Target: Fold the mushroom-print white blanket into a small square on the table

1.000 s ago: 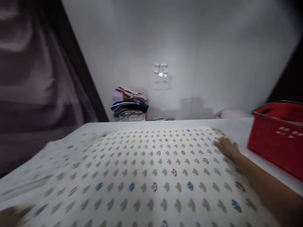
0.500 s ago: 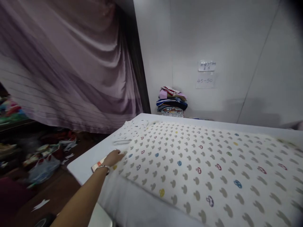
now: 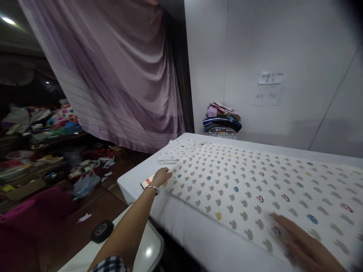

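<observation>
Our left hand point(image 3: 161, 176) is at the near left corner of the cloth point(image 3: 227, 181), fingers reaching onto its edge and partly bent. We cannot tell whether they pinch the fabric or only press on it. A bracelet point(image 3: 153, 189) circles our left wrist, and a phone point(image 3: 146, 182) lies on the table point(image 3: 136, 172) just beside it. Our right hand point(image 3: 303, 241) is open and blurred, its fingers stretched out over the near part of the cloth; we cannot tell whether it touches.

The cloth, printed with small mushrooms, lies spread across the table. A folded cloth point(image 3: 176, 151) rests beyond our left hand, near the cloth's far left corner, and a pile point(image 3: 222, 119) of fabrics stands past the table's far edge, by the wall point(image 3: 255, 45).

Half a second ago our right hand was out of view; now it shows at the lower right. Our left hand has stayed at the same corner. The view has turned further left, and the red basket seen a second ago is out of it.
</observation>
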### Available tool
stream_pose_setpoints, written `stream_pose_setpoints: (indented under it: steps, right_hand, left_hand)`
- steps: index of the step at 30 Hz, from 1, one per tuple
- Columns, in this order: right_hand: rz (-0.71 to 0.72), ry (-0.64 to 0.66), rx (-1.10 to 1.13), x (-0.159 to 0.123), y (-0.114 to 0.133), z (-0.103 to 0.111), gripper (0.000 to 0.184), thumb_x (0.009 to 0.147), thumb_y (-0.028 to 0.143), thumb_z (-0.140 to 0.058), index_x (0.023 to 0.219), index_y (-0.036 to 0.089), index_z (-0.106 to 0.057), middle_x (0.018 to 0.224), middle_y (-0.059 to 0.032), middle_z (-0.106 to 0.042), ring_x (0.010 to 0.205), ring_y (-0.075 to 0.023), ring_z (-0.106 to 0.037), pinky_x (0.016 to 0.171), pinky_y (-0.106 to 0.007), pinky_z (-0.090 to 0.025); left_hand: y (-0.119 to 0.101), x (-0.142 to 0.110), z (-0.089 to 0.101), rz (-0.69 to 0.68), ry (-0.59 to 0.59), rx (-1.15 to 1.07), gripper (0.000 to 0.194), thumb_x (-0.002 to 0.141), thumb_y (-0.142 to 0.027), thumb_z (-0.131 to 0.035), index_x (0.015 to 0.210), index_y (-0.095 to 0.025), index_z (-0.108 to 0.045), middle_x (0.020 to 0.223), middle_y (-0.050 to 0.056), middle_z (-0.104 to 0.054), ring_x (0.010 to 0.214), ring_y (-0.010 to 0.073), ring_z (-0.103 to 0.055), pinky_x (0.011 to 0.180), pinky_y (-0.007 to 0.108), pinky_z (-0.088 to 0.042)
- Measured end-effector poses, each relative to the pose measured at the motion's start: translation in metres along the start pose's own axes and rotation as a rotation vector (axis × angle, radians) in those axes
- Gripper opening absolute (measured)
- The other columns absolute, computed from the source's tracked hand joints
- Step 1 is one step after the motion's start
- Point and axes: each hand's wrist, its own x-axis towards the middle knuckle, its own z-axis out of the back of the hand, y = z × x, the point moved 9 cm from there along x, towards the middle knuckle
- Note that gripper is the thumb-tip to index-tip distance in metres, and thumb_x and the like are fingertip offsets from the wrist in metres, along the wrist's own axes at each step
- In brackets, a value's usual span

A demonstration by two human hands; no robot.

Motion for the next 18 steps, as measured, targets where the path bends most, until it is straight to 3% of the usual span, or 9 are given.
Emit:
stream_pose_setpoints:
  steps: [3, 5, 8, 13, 16, 18]
  right_hand:
    - [0.028, 0.277, 0.238, 0.022, 0.084, -0.058, 0.048, 0.082, 0.06, -0.049, 0.122, 0.036, -0.061, 0.134, -0.0018, -0.052, 0.127, -0.027, -0.043, 0.105, -0.04, -0.037]
    - [0.099, 0.359, 0.404, 0.04, 0.141, -0.087, 0.049, 0.08, 0.057, -0.054, 0.116, 0.026, -0.066, 0.124, -0.0075, -0.06, 0.118, -0.0284, -0.052, 0.102, -0.043, -0.04]
    - [0.067, 0.461, 0.653, 0.071, 0.201, -0.135, 0.052, 0.078, 0.05, -0.059, 0.119, 0.018, -0.062, 0.116, -0.0111, -0.064, 0.107, -0.0262, -0.059, 0.089, -0.042, -0.049]
    - [-0.041, 0.464, 0.833, 0.115, 0.268, -0.201, 0.061, 0.075, 0.029, -0.061, 0.132, 0.014, -0.047, 0.128, -0.0147, -0.054, 0.101, -0.0209, -0.06, 0.071, -0.03, -0.053]
    - [-0.046, 0.455, 0.813, 0.129, 0.297, -0.228, 0.069, 0.075, 0.027, -0.061, 0.138, 0.014, -0.036, 0.137, -0.016, -0.044, 0.104, -0.0209, -0.058, 0.064, -0.026, -0.052]
    - [-0.022, 0.441, 0.776, 0.137, 0.309, -0.242, 0.069, 0.074, 0.03, -0.063, 0.136, 0.017, -0.037, 0.135, -0.0145, -0.046, 0.099, -0.0206, -0.06, 0.062, -0.026, -0.05]
  left_hand:
    - [-0.009, -0.004, 0.0, -0.027, -0.006, -0.048, 0.013, 0.075, -0.028, -0.053, 0.071, -0.018, -0.059, 0.078, 0.004, -0.065, 0.075, 0.017, -0.058, 0.059, 0.024, -0.036]
    - [-0.015, -0.006, 0.0, -0.042, -0.002, -0.079, 0.014, 0.075, -0.028, -0.053, 0.068, -0.018, -0.058, 0.073, 0.003, -0.064, 0.073, 0.0164, -0.057, 0.058, 0.023, -0.036]
    - [-0.026, -0.007, -0.002, -0.06, 0.007, -0.129, 0.014, 0.074, -0.027, -0.053, 0.063, -0.018, -0.056, 0.068, 0.002, -0.06, 0.068, 0.0151, -0.055, 0.056, 0.023, -0.035]
    - [-0.038, -0.011, -0.008, -0.043, 0.057, -0.226, 0.015, 0.075, -0.027, -0.053, 0.063, -0.017, -0.053, 0.059, -0.002, -0.054, 0.059, 0.0115, -0.051, 0.05, 0.021, -0.035]
    - [-0.038, -0.011, -0.014, -0.019, 0.125, -0.272, 0.012, 0.077, -0.026, -0.052, 0.069, -0.016, -0.054, 0.058, -0.003, -0.054, 0.054, 0.0102, -0.051, 0.048, 0.019, -0.038]
    - [-0.036, -0.01, -0.017, -0.01, 0.164, -0.281, 0.011, 0.078, -0.025, -0.051, 0.071, -0.016, -0.055, 0.06, -0.002, -0.057, 0.055, 0.0101, -0.053, 0.048, 0.019, -0.04]
